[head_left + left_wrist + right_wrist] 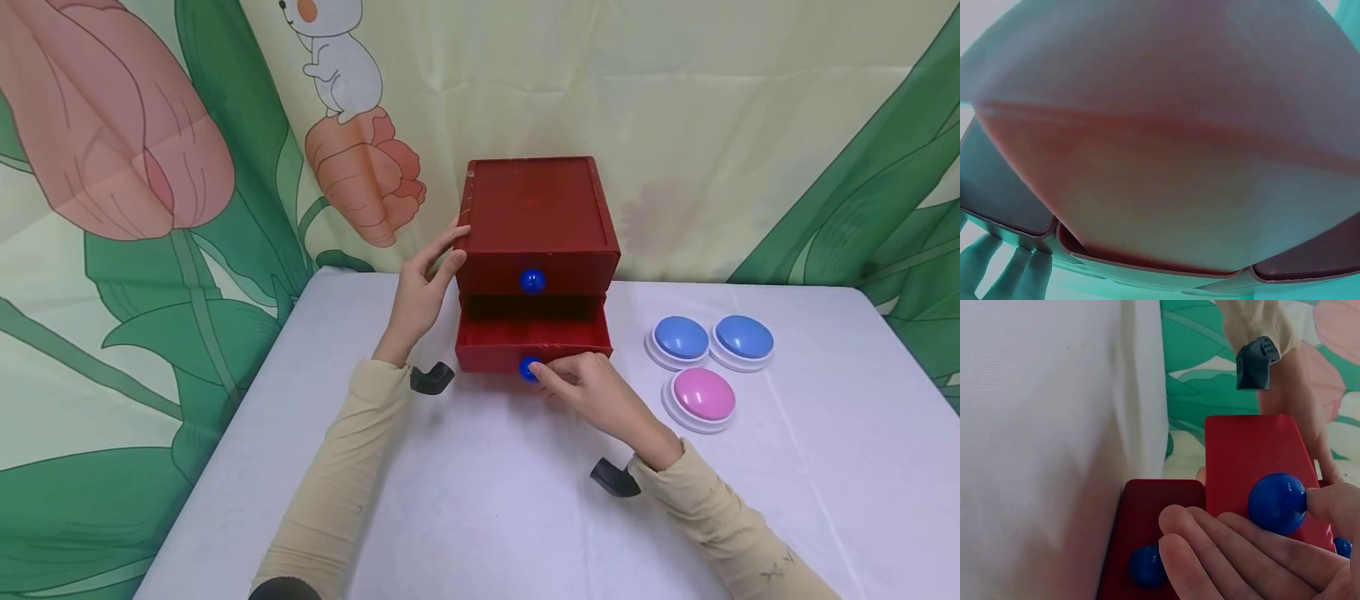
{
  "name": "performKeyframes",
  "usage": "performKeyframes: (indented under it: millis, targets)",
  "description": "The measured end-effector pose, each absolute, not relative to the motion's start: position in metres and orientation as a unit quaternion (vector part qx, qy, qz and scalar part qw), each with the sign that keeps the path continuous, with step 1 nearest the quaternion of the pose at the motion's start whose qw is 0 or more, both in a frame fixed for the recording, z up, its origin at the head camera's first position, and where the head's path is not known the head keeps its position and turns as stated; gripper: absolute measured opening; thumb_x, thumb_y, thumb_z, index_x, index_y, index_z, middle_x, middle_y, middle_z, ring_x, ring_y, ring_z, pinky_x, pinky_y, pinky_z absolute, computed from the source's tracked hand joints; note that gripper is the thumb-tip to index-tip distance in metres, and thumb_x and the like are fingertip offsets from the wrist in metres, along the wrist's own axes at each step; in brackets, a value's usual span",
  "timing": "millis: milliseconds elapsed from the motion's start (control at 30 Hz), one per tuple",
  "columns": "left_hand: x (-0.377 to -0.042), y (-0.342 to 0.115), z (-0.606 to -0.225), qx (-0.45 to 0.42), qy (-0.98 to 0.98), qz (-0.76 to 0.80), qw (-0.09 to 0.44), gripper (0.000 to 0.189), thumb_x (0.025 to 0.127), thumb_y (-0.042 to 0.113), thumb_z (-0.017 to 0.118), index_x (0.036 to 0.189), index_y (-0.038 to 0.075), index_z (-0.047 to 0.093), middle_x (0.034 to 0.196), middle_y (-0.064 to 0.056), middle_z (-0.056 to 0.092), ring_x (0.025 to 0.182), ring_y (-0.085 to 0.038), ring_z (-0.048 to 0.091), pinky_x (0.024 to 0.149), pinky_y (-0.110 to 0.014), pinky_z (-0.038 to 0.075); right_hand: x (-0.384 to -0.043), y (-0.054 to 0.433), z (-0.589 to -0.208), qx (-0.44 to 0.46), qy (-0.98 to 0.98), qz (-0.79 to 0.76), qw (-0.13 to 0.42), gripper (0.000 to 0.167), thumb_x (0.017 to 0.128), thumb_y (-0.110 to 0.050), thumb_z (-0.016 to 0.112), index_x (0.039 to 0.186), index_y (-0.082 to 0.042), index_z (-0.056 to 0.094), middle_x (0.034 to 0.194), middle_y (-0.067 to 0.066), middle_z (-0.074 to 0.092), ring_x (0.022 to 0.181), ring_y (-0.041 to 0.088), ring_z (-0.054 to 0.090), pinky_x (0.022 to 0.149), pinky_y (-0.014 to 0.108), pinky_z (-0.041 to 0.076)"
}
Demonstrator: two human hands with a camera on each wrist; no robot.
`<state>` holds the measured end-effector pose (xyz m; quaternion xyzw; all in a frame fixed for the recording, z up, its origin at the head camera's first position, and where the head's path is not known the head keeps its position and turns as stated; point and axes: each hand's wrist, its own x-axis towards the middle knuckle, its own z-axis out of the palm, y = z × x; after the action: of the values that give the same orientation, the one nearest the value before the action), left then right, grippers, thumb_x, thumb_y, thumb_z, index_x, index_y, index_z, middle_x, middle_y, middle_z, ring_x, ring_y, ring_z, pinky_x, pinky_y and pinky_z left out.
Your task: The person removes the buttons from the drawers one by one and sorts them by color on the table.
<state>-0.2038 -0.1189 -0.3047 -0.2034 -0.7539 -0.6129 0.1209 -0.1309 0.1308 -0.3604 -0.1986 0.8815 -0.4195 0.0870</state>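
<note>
A red drawer cabinet [536, 204] with blue ball knobs stands at the back of the table. One drawer [487, 358] below the top one is pulled partway out, and its inside is bare. My right hand [600, 396] pinches this drawer's blue knob [1277, 503] between thumb and fingers. In the right wrist view, another knob [1147, 567] shows on a lower drawer, which the pulled-out one hides in the head view. The top drawer's knob [532, 282] is untouched. My left hand [420, 292] rests against the cabinet's left side, fingers at the upper edge, thumb near the front corner.
Two blue dome-topped buttons, one nearer [681, 340] and one farther right [742, 340], sit on the white-covered table [480, 517] right of the cabinet. A pink one [703, 396] lies in front of them. A printed curtain [675, 125] hangs behind.
</note>
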Motion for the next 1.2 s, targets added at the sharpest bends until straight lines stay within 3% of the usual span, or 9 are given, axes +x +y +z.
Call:
performKeyframes:
  millis: [1200]
  targets:
    - [-0.204,-0.118,-0.306,-0.2,-0.755,-0.612,0.126,0.041,0.102,0.014,0.055,0.142,0.005,0.054,0.155,-0.007,0.043,0.145,-0.018,0.038,0.113,-0.041,0.04,-0.17,0.125,-0.366,-0.173,0.865,-0.465,0.074,0.039,0.101,-0.036,0.057,0.107,-0.002,0.076,0.089,0.009,0.077,0.083,0.03,0.074,0.084,0.041,0.059]
